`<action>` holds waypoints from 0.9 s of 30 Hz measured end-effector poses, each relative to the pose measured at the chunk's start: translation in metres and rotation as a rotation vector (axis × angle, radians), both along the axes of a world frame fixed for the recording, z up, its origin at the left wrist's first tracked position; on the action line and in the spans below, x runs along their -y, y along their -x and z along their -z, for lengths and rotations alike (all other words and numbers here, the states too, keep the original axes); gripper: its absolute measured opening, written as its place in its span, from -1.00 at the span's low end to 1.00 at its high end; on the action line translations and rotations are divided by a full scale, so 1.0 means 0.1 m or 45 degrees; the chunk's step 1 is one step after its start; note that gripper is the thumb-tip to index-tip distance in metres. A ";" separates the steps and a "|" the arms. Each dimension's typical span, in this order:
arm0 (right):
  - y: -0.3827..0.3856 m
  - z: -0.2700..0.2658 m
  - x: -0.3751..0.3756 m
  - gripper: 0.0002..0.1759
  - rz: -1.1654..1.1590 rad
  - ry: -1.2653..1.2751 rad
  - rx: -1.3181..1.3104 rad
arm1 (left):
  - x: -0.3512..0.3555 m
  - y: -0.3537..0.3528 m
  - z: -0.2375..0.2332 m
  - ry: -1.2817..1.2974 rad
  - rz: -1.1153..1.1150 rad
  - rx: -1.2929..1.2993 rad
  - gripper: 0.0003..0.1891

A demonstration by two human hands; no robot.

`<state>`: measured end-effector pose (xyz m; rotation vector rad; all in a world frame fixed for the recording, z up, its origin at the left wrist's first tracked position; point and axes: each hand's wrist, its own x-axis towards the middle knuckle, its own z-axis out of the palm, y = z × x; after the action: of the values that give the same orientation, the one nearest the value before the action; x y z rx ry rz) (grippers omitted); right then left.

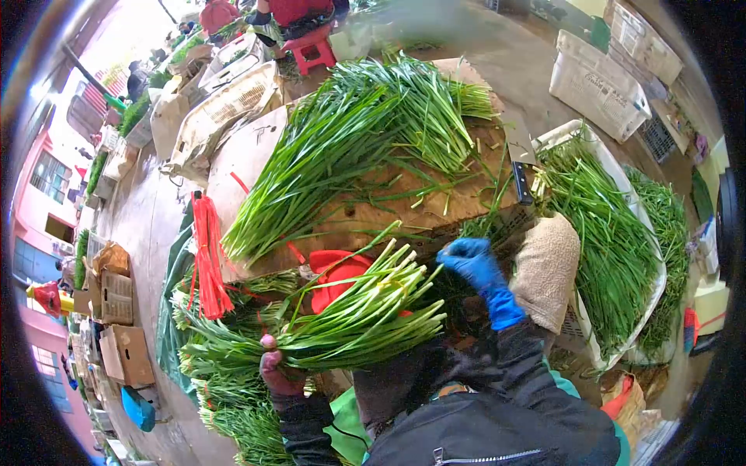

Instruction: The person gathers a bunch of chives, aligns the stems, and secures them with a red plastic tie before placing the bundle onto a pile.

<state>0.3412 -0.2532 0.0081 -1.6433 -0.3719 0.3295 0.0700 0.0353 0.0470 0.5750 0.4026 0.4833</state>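
Note:
My left hand (281, 374), at the lower centre, is wrapped round a bunch of garlic chives (361, 314), whose pale cut ends point right and up. My right hand (474, 268), in a blue glove, is just beyond those stem ends. Its fingers are pinched together by a thin stalk; whether they hold it I cannot make out. In front, a large heap of garlic chives (350, 128) lies on a wooden board (381, 206). A cleaver (520, 167) with a dark handle rests at the board's right edge. A red rounded thing (339, 279) shows behind the held bunch.
Red tie strips (207, 256) hang at the board's left edge. Several bunches (233, 388) are stacked lower left. On the right stand a white crate (660, 272) of chives and a beige sack (546, 272). A person sits on a red stool (311, 50) at the back.

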 end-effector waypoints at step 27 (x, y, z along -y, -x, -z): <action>0.05 0.02 -0.02 -0.75 -0.109 0.847 0.776 | 0.17 0.13 -0.26 -0.225 -0.004 -0.084 -0.69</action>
<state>0.3358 -0.2517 0.0060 -2.3812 -0.8571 -0.0079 0.0574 0.0181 0.0728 0.7627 0.4265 0.5070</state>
